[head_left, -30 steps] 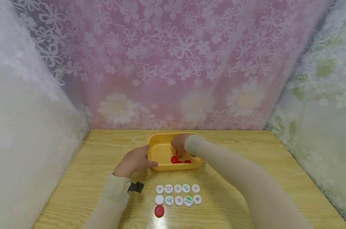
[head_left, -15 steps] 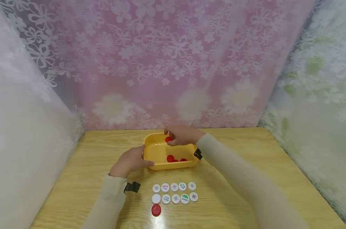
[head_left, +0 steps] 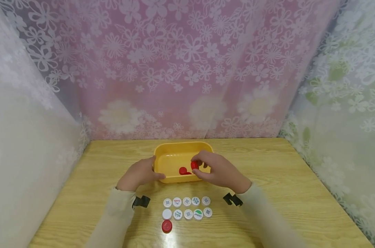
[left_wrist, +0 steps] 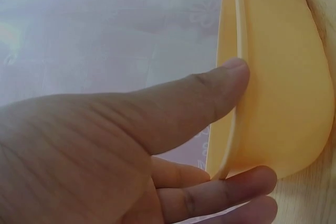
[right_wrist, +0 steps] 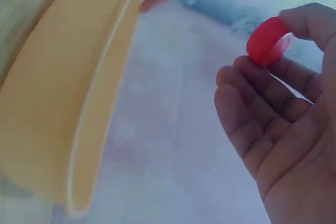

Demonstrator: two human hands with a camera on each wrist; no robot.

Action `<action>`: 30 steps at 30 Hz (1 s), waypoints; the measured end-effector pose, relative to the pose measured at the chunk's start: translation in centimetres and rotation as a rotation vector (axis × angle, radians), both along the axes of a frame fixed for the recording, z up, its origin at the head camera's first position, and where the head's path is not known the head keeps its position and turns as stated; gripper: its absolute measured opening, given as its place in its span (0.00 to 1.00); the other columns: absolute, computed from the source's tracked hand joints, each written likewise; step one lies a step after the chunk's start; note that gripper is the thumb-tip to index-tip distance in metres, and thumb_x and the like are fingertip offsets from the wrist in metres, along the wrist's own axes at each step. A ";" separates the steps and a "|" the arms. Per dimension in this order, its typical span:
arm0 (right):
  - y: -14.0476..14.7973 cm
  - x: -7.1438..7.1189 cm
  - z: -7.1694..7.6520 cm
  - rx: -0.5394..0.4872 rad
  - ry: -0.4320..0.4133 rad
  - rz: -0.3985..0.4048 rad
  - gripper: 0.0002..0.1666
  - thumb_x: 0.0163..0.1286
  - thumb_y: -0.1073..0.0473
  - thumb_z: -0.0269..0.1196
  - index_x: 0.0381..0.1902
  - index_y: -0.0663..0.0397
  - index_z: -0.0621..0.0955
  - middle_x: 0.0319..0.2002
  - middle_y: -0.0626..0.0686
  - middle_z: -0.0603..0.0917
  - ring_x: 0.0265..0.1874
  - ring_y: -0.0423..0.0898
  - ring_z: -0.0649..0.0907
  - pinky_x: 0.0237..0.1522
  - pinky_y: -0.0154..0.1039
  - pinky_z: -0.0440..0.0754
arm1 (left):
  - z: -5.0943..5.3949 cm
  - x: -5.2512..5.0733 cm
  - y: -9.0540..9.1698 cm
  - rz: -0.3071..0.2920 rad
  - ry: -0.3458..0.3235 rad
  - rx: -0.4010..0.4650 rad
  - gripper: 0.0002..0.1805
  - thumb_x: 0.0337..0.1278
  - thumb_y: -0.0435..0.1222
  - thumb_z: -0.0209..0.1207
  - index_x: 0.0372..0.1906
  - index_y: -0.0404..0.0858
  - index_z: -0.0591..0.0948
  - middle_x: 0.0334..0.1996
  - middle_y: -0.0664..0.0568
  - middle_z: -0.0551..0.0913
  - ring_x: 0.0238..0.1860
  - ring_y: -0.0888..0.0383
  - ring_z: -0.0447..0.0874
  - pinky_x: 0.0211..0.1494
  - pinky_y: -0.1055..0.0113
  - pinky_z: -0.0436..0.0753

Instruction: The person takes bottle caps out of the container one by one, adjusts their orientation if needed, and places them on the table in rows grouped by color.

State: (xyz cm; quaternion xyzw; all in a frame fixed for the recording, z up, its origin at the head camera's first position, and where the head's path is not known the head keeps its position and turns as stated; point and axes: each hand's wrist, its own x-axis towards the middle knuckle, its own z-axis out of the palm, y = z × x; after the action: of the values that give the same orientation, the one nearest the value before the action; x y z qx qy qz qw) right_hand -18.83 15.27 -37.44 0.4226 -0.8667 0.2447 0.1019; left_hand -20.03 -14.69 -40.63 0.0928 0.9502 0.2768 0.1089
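My right hand (head_left: pixel 221 170) pinches a red bottle cap (head_left: pixel 195 165) between thumb and fingertips, over the near right part of a yellow plastic basket (head_left: pixel 176 179). In the right wrist view this red cap (right_wrist: pixel 266 41) is tilted on edge, and the other fingers curl loosely. Around the basket's left end my left hand (head_left: pixel 139 175) keeps hold, its thumb on the rim in the left wrist view. Inside the basket, near its front wall, lie a red cap (head_left: pixel 182 171) and part of another; the right hand may hide more.
In front of the basket, two rows of white caps, several with printed tops (head_left: pixel 186 201), lie on the wooden table (head_left: pixel 252 162). A single red cap (head_left: pixel 167 226) lies below the left end of the nearer row. Floral curtains (head_left: pixel 181 69) stand behind and at both sides.
The right hand has come up out of the basket with a red cap, moving back toward the basket's near right side. My left hand keeps its hold on the basket.
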 end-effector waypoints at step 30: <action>-7.3 7.9 -3.9 0.545 0.178 0.367 0.11 0.64 0.45 0.74 0.33 0.36 0.81 0.27 0.35 0.71 0.24 0.32 0.66 0.26 0.24 0.63 | 0.0 0.1 -0.5 -0.004 -0.035 -0.002 0.49 0.60 0.50 0.71 0.79 0.34 0.63 0.67 0.41 0.78 0.63 0.45 0.79 0.66 0.43 0.75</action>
State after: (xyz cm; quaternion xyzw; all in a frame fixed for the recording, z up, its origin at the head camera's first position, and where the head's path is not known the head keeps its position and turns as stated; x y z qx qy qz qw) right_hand -10.92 8.01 -41.31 0.6031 -0.7973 -0.0196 0.0147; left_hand -19.91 -15.15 -40.62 0.0897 0.9482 0.2773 0.1260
